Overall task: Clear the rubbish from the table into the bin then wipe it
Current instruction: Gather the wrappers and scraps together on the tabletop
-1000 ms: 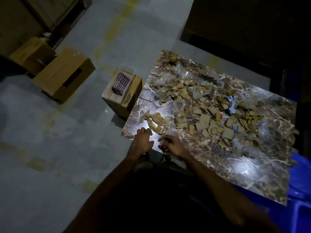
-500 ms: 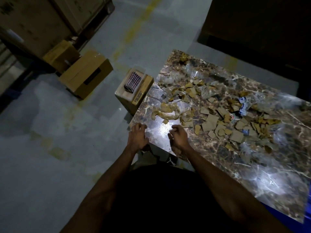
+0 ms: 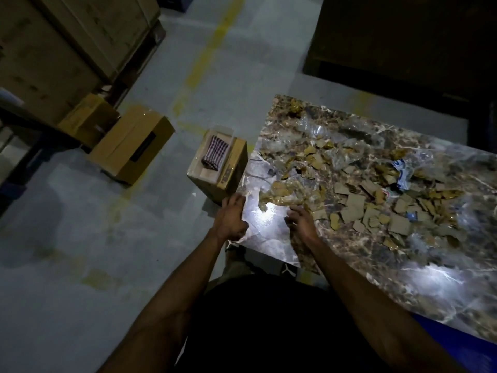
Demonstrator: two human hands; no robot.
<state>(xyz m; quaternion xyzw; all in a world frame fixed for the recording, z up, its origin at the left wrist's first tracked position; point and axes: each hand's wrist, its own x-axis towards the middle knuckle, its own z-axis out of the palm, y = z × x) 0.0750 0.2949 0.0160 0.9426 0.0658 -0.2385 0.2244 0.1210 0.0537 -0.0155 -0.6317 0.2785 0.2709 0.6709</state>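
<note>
A brown marble table [image 3: 403, 275] is strewn with rubbish: torn cardboard pieces [image 3: 355, 208], clear plastic wrap [image 3: 314, 130], a crumpled yellowish plastic wad [image 3: 285, 195] and a blue-white wrapper [image 3: 402, 175]. My left hand [image 3: 232, 218] rests on the table's near left corner with fingers spread. My right hand [image 3: 300, 222] lies on the tabletop just below the yellowish wad, fingers loosely bent and holding nothing. A checked cloth [image 3: 216, 154] lies folded on a small cardboard box [image 3: 228, 173] beside the table's left edge. No bin is clearly visible.
Two larger cardboard boxes [image 3: 131, 146] sit on the concrete floor to the left, with big stacked cartons [image 3: 53, 49] behind them. A dark cabinet [image 3: 403, 44] stands beyond the table. Something blue [image 3: 457, 343] shows under the table's near right edge.
Both hands have slid a little farther along the table toward the rubbish. My view has tilted up and left, showing more floor and boxes. The rubbish has not moved.
</note>
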